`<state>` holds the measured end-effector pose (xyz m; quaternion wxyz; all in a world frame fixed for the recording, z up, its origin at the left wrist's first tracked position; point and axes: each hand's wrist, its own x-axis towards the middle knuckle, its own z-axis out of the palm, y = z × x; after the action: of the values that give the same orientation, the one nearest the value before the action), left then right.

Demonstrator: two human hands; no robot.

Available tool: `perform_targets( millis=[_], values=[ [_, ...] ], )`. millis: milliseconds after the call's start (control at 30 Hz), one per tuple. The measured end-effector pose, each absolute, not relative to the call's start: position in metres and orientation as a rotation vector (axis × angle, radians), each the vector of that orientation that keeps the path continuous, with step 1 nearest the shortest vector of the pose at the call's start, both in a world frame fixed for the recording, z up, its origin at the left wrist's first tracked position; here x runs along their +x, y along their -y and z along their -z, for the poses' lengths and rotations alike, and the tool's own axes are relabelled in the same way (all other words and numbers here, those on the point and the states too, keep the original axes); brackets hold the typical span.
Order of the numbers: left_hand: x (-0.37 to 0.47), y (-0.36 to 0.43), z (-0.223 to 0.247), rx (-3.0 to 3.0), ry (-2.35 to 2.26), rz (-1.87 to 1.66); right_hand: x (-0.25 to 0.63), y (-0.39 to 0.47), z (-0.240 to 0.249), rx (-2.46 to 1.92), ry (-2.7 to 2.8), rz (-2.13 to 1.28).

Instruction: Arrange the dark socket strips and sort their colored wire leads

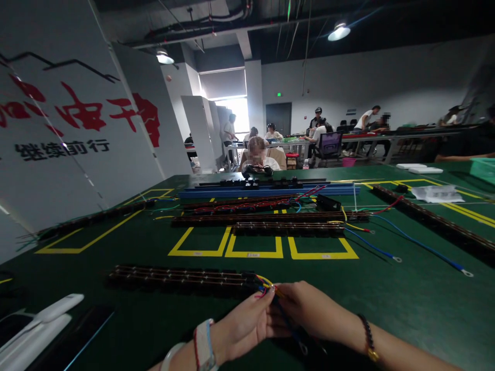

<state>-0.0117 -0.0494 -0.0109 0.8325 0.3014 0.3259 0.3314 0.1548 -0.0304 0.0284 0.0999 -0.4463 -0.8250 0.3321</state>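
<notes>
On the green table in front of me lies a long black bar with copper rods (178, 277). Coloured wires (264, 281), yellow, red and blue, come out of its right end. My left hand (251, 319) pinches these wires between thumb and fingers. Touching it, my right hand (305, 309) is also closed on the wires, close to the bar's end. A dark blue wire with a ring terminal (303, 349) hangs below both hands. The fingertips partly hide the wires where they meet.
Several similar bars (270, 218) with wires lie farther back, before a blue rail (270, 192). Yellow tape (253, 254) marks frames on the table (386, 309). A white device (50, 314) lies at the left, a clear plastic package (436, 194) at the right. A person (257, 154) sits opposite.
</notes>
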Motion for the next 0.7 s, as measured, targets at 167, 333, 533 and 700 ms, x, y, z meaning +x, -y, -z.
perform_targets(
  millis=[167,333,533,700],
  values=[
    [-0.011,0.048,0.009,0.585,-0.627,-0.71,0.152,0.036,-0.018,-1.439,2.526,-0.585],
    [-0.009,0.048,0.005,0.599,-0.587,-0.691,0.151,0.043,-0.01,-1.453,2.617,-0.401],
    [-0.011,0.048,0.002,0.648,-0.571,-0.658,0.152,0.044,-0.012,-1.428,2.584,-0.465],
    [-0.013,0.048,-0.001,0.642,-0.59,-0.649,0.155,0.04,-0.01,-1.372,2.573,-0.522]
  ],
)
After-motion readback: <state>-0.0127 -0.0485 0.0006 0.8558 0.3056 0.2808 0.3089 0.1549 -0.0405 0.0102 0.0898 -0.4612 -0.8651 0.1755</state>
